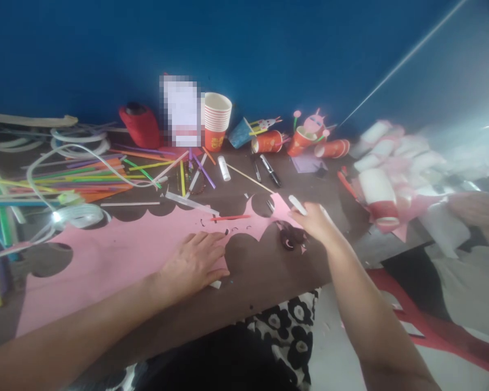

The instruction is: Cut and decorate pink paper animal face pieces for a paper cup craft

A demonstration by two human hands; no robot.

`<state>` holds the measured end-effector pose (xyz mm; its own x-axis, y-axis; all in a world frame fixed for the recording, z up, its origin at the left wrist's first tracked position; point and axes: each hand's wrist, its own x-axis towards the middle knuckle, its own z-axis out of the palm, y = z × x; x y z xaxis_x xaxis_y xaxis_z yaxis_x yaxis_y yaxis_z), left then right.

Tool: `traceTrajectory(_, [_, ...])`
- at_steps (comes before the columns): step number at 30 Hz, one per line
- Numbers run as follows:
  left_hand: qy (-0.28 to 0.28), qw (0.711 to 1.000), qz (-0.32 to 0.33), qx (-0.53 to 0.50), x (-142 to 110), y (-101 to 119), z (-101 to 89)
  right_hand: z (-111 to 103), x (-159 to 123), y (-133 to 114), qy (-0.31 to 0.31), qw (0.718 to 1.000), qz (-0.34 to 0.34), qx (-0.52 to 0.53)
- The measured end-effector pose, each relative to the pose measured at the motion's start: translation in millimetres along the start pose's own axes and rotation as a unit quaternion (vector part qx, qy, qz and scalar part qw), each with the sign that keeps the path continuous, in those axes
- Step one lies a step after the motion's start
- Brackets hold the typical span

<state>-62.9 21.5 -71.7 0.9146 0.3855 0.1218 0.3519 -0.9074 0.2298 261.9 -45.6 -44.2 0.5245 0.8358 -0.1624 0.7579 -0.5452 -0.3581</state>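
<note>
My left hand (198,259) lies flat with its fingers spread on a pink paper sheet (142,244), whose edges have rounded cut-outs and which carries small dark curved marks. My right hand (315,220) is closed, with a white round-ended stick (296,205) poking out past its fingers; its exact kind is unclear. Just below this hand lie dark-handled scissors (288,239), partly covered by pink paper. Between my hands a thin red strip (230,218) rests on the paper. A small black piece (227,232) is at my left fingertips.
Coloured straws (89,176) and a looped white cable (81,214) fill the left. Behind stand a red bottle (140,127) and stacked paper cups (217,122). Pens (271,171) and a small white tube (224,168) lie mid-table. Right are white cups (377,190) and another person's hand (476,214).
</note>
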Motion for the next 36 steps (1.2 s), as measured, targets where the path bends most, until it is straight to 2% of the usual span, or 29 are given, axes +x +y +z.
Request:
traceTrajectory(4, [0.013,1.000,0.007,0.014,-0.1,2.2,-0.4,2.3,28.1,-21.3,0.086,0.993,-0.085,0.015])
traceTrajectory(9, [0.016,0.999,0.014,0.030,0.2,4.3,-1.0,5.4,53.6,-38.7,0.077,0.989,-0.115,-0.050])
traceTrajectory(12, [0.010,0.999,0.005,0.030,0.3,5.9,-3.0,9.2,45.5,-44.9,0.144,0.979,-0.138,-0.051])
traceTrajectory(14, [0.004,1.000,0.000,0.027,0.1,7.0,-4.3,12.5,27.8,-51.5,0.205,0.968,-0.140,0.026])
traceTrajectory(15, [0.001,1.000,-0.001,0.024,0.0,7.4,-4.5,14.7,15.8,-55.9,0.215,0.963,-0.134,0.093])
traceTrajectory(16, [-0.002,1.000,-0.001,0.020,-0.2,7.7,-4.4,17.2,2.2,-60.8,0.204,0.955,-0.126,0.173])
traceTrajectory(18, [-0.004,1.000,-0.005,0.010,-0.5,7.7,-3.7,23.7,-26.6,-71.2,0.140,0.921,-0.121,0.342])
traceTrajectory(20, [-0.005,1.000,-0.007,-0.003,-1.0,7.2,-3.4,32.5,-53.1,-79.1,0.063,0.890,-0.128,0.434])
traceTrajectory(23, [-0.009,0.999,-0.014,-0.037,-2.2,5.5,-5.7,48.4,-78.6,-81.1,0.015,0.890,-0.115,0.441])
traceTrajectory(26, [-0.022,0.997,-0.003,-0.079,-5.2,2.2,-10.1,63.0,-86.9,-73.3,-0.018,0.881,-0.093,0.464])
traceTrajectory(28, [-0.032,0.995,0.012,-0.094,-7.9,-0.8,-12.1,68.9,-88.7,-67.7,-0.019,0.873,-0.078,0.481])
traceTrajectory(31, [-0.043,0.994,0.029,-0.094,-11.1,-4.7,-12.5,70.1,-93.5,-64.1,-0.011,0.890,-0.073,0.451])
traceTrajectory(34, [-0.047,0.995,0.030,-0.088,-11.3,-6.8,-11.5,66.9,-101.2,-66.1,-0.012,0.910,-0.107,0.399])
traceTrajectory(36, [-0.044,0.995,0.026,-0.089,-10.2,-7.5,-10.7,65.8,-105.2,-68.6,-0.011,0.914,-0.145,0.379])
